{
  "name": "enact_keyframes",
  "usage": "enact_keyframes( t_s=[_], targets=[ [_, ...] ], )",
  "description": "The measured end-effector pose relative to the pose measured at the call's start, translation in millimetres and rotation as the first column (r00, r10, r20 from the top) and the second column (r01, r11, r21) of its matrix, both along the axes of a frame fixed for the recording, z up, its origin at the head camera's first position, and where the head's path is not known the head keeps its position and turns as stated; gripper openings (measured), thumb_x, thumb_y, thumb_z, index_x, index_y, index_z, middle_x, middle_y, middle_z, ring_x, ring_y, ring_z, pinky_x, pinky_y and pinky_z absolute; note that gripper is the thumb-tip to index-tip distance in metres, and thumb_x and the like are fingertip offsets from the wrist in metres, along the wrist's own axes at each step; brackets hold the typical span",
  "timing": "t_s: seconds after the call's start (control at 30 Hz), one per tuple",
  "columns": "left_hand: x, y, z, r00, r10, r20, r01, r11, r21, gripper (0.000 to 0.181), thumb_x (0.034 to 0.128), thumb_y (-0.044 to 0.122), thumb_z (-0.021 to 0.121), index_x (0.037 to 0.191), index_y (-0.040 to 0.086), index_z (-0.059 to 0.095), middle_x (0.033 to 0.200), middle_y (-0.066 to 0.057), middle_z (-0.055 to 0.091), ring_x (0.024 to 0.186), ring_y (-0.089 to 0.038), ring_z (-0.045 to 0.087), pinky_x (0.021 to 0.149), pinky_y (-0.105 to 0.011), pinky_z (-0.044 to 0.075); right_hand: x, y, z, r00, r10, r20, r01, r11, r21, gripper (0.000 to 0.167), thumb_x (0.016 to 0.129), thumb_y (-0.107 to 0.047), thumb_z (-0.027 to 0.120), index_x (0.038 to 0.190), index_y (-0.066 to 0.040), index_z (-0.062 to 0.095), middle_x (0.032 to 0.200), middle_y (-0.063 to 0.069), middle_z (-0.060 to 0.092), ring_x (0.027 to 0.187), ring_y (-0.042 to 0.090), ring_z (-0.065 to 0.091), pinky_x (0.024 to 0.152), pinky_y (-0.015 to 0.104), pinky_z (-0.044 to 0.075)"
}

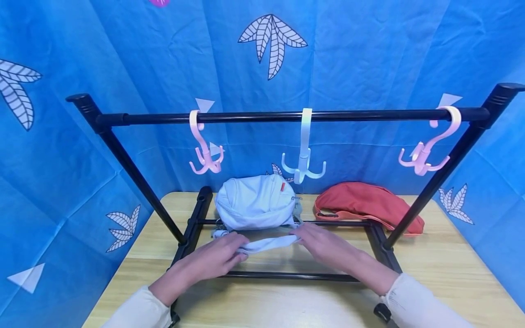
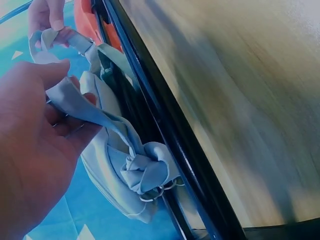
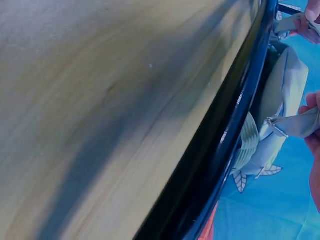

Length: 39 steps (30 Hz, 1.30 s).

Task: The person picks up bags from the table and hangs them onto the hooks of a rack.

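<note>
A light blue bag (image 1: 256, 202) lies on the table behind the black rack's lower bar. My left hand (image 1: 217, 255) holds its fabric strap (image 1: 268, 245) near the left end, between thumb and fingers. At the right end my right hand (image 1: 324, 243) pinches the same strap, which is drawn across between both hands in front of the bag. In the left wrist view, a knotted bunch of strap (image 2: 145, 170) sits by metal rings on the bag. The right wrist view shows the right hand (image 3: 315, 130) at the edge, gripping the strap beside a metal buckle.
Above the hands runs the rack's black top bar (image 1: 254, 117). From it hang a pink hook (image 1: 207, 152), a pale blue hook (image 1: 303, 159) and another pink hook (image 1: 426, 150). A red bag (image 1: 365, 202) lies at the right. Blue printed cloth (image 1: 348, 59) surrounds the wooden table (image 1: 262, 303).
</note>
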State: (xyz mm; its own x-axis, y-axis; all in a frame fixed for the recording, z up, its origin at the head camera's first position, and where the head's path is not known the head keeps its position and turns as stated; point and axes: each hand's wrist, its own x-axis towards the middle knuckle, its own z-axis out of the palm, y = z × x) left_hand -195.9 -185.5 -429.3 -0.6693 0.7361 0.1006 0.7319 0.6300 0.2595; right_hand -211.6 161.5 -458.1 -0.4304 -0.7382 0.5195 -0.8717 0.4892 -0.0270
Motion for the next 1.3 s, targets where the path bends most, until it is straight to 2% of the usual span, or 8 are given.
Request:
enact_keyframes(
  t_s=[0.17, 0.27, 0.53, 0.7, 0.87, 1.07, 1.2, 1.3],
  targets=[
    [-2.3, -0.1, 3.9, 1.000, -0.007, -0.030, 0.008, 1.000, 0.026, 0.025, 0.1080, 0.029, 0.056, 0.125, 0.012, 0.064, 0.107, 0.007, 0.064, 0.094, -0.004, 0.057, 0.081, -0.026, 0.055, 2.5, -1, 6.8, 0.996, -0.030, 0.079, 0.033, 0.999, -0.034, 0.036, 0.093, -0.006, 0.074, 0.127, -0.006, 0.063, 0.113, 0.003, 0.070, 0.104, 0.014, 0.068, 0.089, 0.033, 0.062],
    [-4.6, -0.1, 7.6, 0.999, -0.005, -0.042, 0.007, 0.999, 0.042, 0.021, 0.1067, 0.026, 0.059, 0.122, 0.012, 0.065, 0.104, 0.008, 0.064, 0.092, -0.003, 0.057, 0.081, -0.026, 0.056, 4.6, -3, 12.4, 0.992, -0.047, 0.121, 0.052, 0.998, -0.042, 0.033, 0.095, -0.007, 0.072, 0.126, -0.009, 0.064, 0.111, 0.001, 0.069, 0.101, 0.011, 0.066, 0.085, 0.031, 0.062],
    [-7.1, 1.7, 16.1, 0.999, 0.012, -0.037, -0.010, 0.998, 0.060, 0.022, 0.1061, 0.022, 0.059, 0.125, 0.012, 0.066, 0.109, 0.006, 0.067, 0.096, -0.004, 0.059, 0.084, -0.028, 0.058, 6.0, -3, 27.2, 0.987, -0.075, 0.140, 0.084, 0.994, -0.066, 0.025, 0.092, -0.010, 0.077, 0.115, -0.009, 0.068, 0.102, 0.000, 0.070, 0.092, 0.010, 0.066, 0.080, 0.029, 0.062],
    [-7.7, 4.4, 19.0, 0.998, 0.015, -0.069, -0.008, 0.995, 0.101, 0.021, 0.1054, 0.023, 0.061, 0.123, 0.013, 0.066, 0.105, 0.008, 0.068, 0.092, -0.003, 0.060, 0.082, -0.026, 0.058, 4.6, 1, 30.7, 0.986, -0.002, 0.164, 0.029, 0.987, -0.160, 0.022, 0.094, -0.009, 0.075, 0.114, -0.010, 0.067, 0.099, -0.002, 0.070, 0.089, 0.007, 0.064, 0.078, 0.025, 0.060],
    [-9.3, 7.0, 22.8, 0.998, 0.008, -0.069, 0.002, 0.989, 0.148, 0.019, 0.1074, 0.029, 0.056, 0.117, 0.016, 0.066, 0.098, 0.011, 0.064, 0.089, -0.002, 0.057, 0.079, -0.025, 0.057, 2.2, 5, 35.5, 0.989, 0.086, 0.120, -0.055, 0.968, -0.244, 0.016, 0.101, -0.013, 0.067, 0.116, -0.010, 0.068, 0.096, -0.003, 0.069, 0.086, 0.007, 0.063, 0.078, 0.021, 0.058],
    [-9.2, 9.9, 27.8, 0.998, 0.034, -0.043, -0.026, 0.984, 0.174, 0.027, 0.1095, 0.035, 0.050, 0.120, 0.017, 0.067, 0.101, 0.012, 0.067, 0.093, -0.001, 0.061, 0.084, -0.028, 0.059, 2.3, 7, 40.8, 0.989, 0.127, 0.072, -0.100, 0.950, -0.297, 0.031, 0.087, 0.001, 0.078, 0.116, -0.009, 0.070, 0.097, -0.002, 0.074, 0.087, 0.009, 0.068, 0.081, 0.018, 0.058],
    [-8.8, 12.8, 31.6, 0.999, 0.038, -0.024, -0.033, 0.980, 0.198, 0.029, 0.1095, 0.034, 0.050, 0.123, 0.016, 0.068, 0.105, 0.009, 0.070, 0.094, -0.001, 0.063, 0.086, -0.029, 0.061, 4.3, 10, 43.8, 0.990, 0.122, 0.075, -0.092, 0.943, -0.320, 0.018, 0.098, -0.017, 0.070, 0.114, -0.007, 0.072, 0.098, 0.000, 0.076, 0.087, 0.009, 0.070, 0.080, 0.017, 0.058],
    [-8.6, 15.1, 35.5, 0.999, 0.027, -0.034, -0.019, 0.975, 0.221, 0.026, 0.1089, 0.029, 0.053, 0.124, 0.014, 0.069, 0.107, 0.006, 0.072, 0.094, -0.002, 0.064, 0.087, -0.029, 0.061, 4.9, 11, 45.7, 0.989, 0.136, 0.056, -0.109, 0.933, -0.342, 0.026, 0.104, -0.026, 0.059, 0.113, -0.006, 0.073, 0.098, 0.001, 0.077, 0.084, 0.010, 0.070, 0.077, 0.017, 0.057]
  ],
)
